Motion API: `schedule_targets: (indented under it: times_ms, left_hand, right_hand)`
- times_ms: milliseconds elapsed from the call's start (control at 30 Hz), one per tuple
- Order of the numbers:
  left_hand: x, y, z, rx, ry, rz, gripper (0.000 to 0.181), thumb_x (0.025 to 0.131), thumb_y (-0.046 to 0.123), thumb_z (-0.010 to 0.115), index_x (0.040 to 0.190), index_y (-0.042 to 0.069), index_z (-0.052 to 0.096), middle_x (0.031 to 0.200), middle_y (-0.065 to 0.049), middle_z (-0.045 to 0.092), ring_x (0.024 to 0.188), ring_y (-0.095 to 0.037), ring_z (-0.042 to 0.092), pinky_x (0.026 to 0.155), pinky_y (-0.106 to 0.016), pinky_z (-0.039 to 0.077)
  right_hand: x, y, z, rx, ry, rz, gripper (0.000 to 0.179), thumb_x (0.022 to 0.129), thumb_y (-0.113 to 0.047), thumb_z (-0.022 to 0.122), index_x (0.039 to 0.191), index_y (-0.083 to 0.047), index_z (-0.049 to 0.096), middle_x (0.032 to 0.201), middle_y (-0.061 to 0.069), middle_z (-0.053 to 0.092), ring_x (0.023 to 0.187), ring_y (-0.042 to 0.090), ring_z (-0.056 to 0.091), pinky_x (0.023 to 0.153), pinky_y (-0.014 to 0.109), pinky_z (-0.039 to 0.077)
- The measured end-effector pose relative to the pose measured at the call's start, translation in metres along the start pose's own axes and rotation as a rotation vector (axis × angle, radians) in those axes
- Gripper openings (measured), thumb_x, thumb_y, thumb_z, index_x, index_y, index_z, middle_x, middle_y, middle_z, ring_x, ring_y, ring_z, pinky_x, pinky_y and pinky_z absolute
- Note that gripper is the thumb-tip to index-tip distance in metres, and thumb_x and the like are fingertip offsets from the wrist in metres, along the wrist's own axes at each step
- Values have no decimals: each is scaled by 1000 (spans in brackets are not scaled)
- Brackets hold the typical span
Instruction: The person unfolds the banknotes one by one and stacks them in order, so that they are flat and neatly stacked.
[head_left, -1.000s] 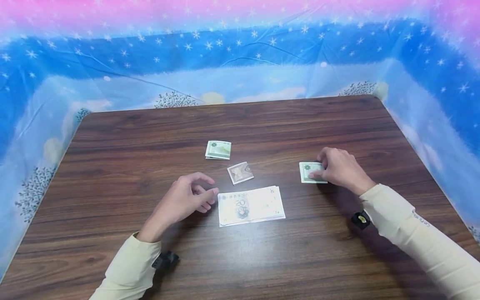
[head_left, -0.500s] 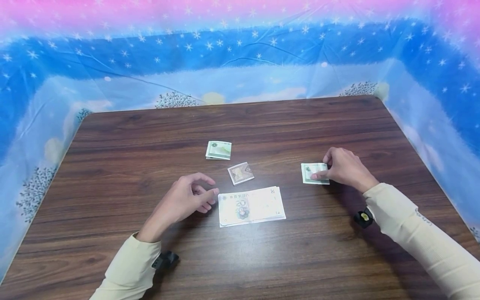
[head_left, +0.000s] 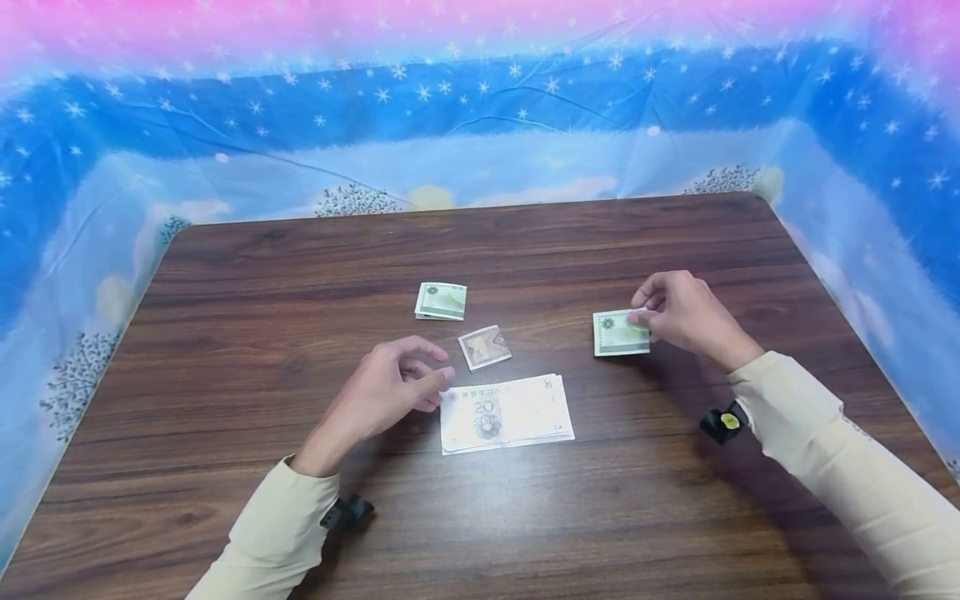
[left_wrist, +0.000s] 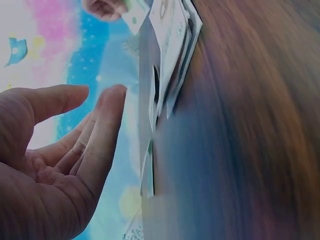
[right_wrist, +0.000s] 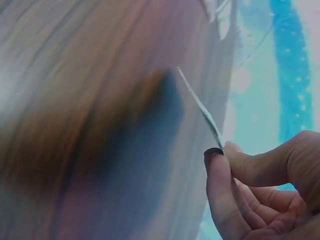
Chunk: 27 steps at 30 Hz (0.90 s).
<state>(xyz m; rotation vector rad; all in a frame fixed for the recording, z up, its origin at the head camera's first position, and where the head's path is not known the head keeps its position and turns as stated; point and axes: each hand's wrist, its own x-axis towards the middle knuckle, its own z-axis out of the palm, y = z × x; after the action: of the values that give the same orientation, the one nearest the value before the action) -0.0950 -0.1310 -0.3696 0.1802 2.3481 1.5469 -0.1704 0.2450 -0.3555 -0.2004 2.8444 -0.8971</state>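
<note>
My right hand (head_left: pixel 693 321) pinches a folded green banknote (head_left: pixel 617 335) by its right edge, thumb on top. The right wrist view shows this folded banknote (right_wrist: pixel 200 106) edge-on, raised off the table between thumb and finger. Beside the left end of a stack of pale banknotes (head_left: pixel 517 417), my left hand (head_left: pixel 386 387) hovers with its fingers loosely bent. Nothing lies between its thumb and fingers (left_wrist: pixel 107 130) in the left wrist view. Behind the stack lie a folded brown banknote (head_left: pixel 485 347) and, farther back, another folded green banknote (head_left: pixel 441 300).
The dark wooden table (head_left: pixel 300 275) has rounded far corners. A blue and pink curtain (head_left: pixel 480 108) with snowflakes hangs around its back and sides. Glare washes out part of the stack's top. Each wrist carries a small black camera (head_left: pixel 723 421).
The right hand has lifted the folded green banknote off the table and shifted it slightly away from me. My left hand has moved a little to the right, nearer the stack.
</note>
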Motion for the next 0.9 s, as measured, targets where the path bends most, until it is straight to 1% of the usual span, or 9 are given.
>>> schedule_targets:
  times_ms: [67,167,233,333,400,533,667,800,900]
  left_hand:
    - [2,2,4,-18,5,21,27,95,7,71,118,-5,64,93,-21,74,75,-33,74,69,-40,63]
    - [5,4,10,-77,5,54,25,94,2,69,117,-9,64,97,-25,73,77,-36,74,71,-40,63]
    - [8,6,15,-121,3,65,26,94,-1,69,117,-11,63,99,-28,72,79,-38,74,71,-39,63]
    - [10,9,24,-187,-4,56,30,94,-1,68,122,-13,61,104,-30,71,84,-39,73,74,-38,63]
    - [12,10,29,-236,-14,38,34,95,-1,67,126,-13,60,108,-31,69,90,-39,73,76,-37,63]
    - [14,12,36,-344,-55,-23,41,97,3,67,134,-11,56,117,-32,67,99,-40,71,82,-37,62]
    - [16,12,40,-420,-76,-92,45,97,6,67,137,-11,53,118,-29,68,94,-34,73,83,-37,61]
    - [16,11,43,-452,-38,-149,40,95,4,69,130,-13,57,107,-23,72,81,-22,74,78,-34,62]
    - [16,10,43,-489,10,-173,33,93,0,69,122,-12,62,100,-18,74,77,-17,72,75,-32,62]
  right_hand:
    - [-1,-9,0,46,-2,-8,16,89,-9,77,96,3,68,87,14,69,69,21,67,61,28,54]
    - [-3,-26,2,134,-14,-17,15,90,-8,76,96,2,67,87,13,68,66,21,68,62,32,58]
    - [-6,-37,5,202,-28,-29,14,90,-5,75,97,3,66,87,14,67,66,23,69,60,33,60]
    - [-10,-54,13,258,-38,-60,13,88,-2,76,96,4,66,88,15,66,70,23,67,61,34,61]
    - [-14,-63,20,289,-52,-86,14,87,0,77,96,4,67,89,15,66,73,24,67,62,34,61]
    - [-18,-80,37,353,-86,-127,13,86,4,77,93,4,66,87,15,66,73,26,66,64,42,62]
    - [-21,-90,51,389,-115,-171,12,85,4,77,91,2,67,83,12,66,69,24,65,61,43,62]
    - [-22,-95,59,428,-139,-193,13,85,4,78,90,2,66,81,11,66,65,19,64,59,43,61]
    - [-22,-97,61,497,-137,-180,17,84,4,79,89,3,64,78,12,67,61,19,65,60,49,61]
